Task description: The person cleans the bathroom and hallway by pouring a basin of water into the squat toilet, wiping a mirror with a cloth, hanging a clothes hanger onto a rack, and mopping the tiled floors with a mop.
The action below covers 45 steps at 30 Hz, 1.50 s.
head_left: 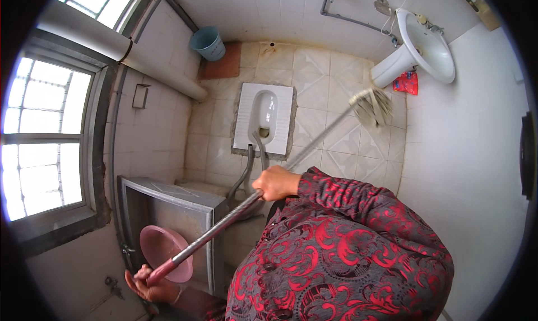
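I hold a mop [223, 223] slantwise across my front. My right hand [277, 182] is closed round the middle of its metal shaft. At the lower left, my left hand [152, 287] grips the pink end of the handle, some fingers partly stretched. The mop's pale, stringy head [372, 107] rests on the tiled floor at the right, near the base of the white washbasin [428, 46]. The shaft passes to the right of the squat toilet [265, 119], which is set into the floor.
A grey stone sink [168, 187] holding a pink basin [164, 252] stands at the left, beside my left hand. Grey hoses [246, 172] run towards the toilet. A blue bucket [208, 43] stands in the far left corner, and a red packet [406, 83] lies below the washbasin.
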Tool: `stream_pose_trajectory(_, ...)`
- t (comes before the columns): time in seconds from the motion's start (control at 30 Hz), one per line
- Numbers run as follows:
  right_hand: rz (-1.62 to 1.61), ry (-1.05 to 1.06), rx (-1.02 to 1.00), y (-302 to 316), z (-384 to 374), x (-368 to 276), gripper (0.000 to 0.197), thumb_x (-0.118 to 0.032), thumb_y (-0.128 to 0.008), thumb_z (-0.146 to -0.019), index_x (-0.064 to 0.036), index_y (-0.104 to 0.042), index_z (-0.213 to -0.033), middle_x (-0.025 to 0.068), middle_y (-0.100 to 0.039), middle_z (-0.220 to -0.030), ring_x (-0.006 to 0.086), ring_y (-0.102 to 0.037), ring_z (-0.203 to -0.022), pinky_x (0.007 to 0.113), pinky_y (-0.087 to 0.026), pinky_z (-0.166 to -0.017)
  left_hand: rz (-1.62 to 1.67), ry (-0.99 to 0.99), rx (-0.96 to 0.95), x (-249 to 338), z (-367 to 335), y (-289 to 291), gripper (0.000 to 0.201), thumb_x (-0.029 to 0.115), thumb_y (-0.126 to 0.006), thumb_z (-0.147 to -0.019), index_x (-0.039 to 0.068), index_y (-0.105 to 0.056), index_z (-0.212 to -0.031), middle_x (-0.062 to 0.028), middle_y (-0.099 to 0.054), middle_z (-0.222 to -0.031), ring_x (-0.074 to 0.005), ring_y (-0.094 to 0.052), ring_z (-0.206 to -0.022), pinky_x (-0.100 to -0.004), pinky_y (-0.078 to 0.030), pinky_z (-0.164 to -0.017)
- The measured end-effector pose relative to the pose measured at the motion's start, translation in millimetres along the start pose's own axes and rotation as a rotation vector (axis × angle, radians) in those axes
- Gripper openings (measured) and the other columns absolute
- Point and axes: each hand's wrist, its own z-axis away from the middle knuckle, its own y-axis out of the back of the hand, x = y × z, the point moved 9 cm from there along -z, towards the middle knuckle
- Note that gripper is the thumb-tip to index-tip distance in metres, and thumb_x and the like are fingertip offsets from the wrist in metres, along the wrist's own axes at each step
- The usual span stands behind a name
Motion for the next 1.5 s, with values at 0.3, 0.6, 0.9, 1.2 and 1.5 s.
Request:
stream_pose_trajectory(0.3,0.059,0.284,0.257,51,-106,-20,0.01,-0.02,-0.059,-0.06,-0.0102,-0.056,-0.058,0.0099,-0.057,-0.058,0.031,-0.06,-0.061,0.042,-0.045,-0.061,-0.015,-0.493,-0.032,97,28,-66,0.027,0.026,-0.054,-0.088,0.0,-0.059,-0.094,-0.0069,-0.06,-0.073,-0.0207,-0.053,-0.058,-0.031,-0.047,-0.066)
stream_pose_trajectory(0.6,0.123,0.004,0.272,28,-136,218,0.01,-0.024,-0.061,-0.07,-0.0164,-0.056,-0.073,-0.0002,-0.054,-0.077,0.0196,-0.053,-0.088,0.04,-0.034,-0.079,-0.557,-0.639,-0.567,-22,159,-276,0.014,0.006,-0.044,-0.084,-0.001,-0.05,-0.073,-0.0117,-0.051,-0.064,-0.0255,-0.055,-0.056,-0.0355,-0.045,-0.049)
stream_pose_trajectory(0.9,0.075,-0.023,0.414,125,-116,254,0.016,-0.024,-0.064,-0.066,-0.0166,-0.05,-0.064,-0.0018,-0.051,-0.069,0.0193,-0.053,-0.081,0.038,-0.032,-0.076,-0.339,-0.599,-0.529,6,147,-388,0.019,0.007,-0.034,-0.089,-0.006,-0.048,-0.092,-0.0113,-0.048,-0.069,-0.0234,-0.048,-0.059,-0.0368,-0.043,-0.053)
stream_pose_trajectory(1.2,-0.055,-0.376,0.789,217,54,314,0.033,-0.036,-0.068,-0.071,-0.0108,-0.049,-0.062,0.0038,-0.051,-0.067,0.0231,-0.052,-0.076,0.037,-0.032,-0.075,-0.051,-0.758,-0.761,14,171,-541,0.017,0.006,-0.034,-0.082,-0.004,-0.047,-0.078,-0.0118,-0.044,-0.057,-0.0238,-0.045,-0.05,-0.039,-0.039,-0.048)
stream_pose_trajectory(1.5,-0.155,-0.885,0.489,101,218,371,0.033,-0.037,-0.072,-0.064,-0.0092,-0.054,-0.06,0.0111,-0.057,-0.061,0.0329,-0.057,-0.064,0.045,-0.038,-0.06,-0.113,-0.351,-1.214,-128,231,-620,0.024,0.003,-0.038,-0.08,-0.004,-0.056,-0.095,-0.0086,-0.055,-0.061,-0.0166,-0.05,-0.055,-0.0325,-0.043,-0.058)
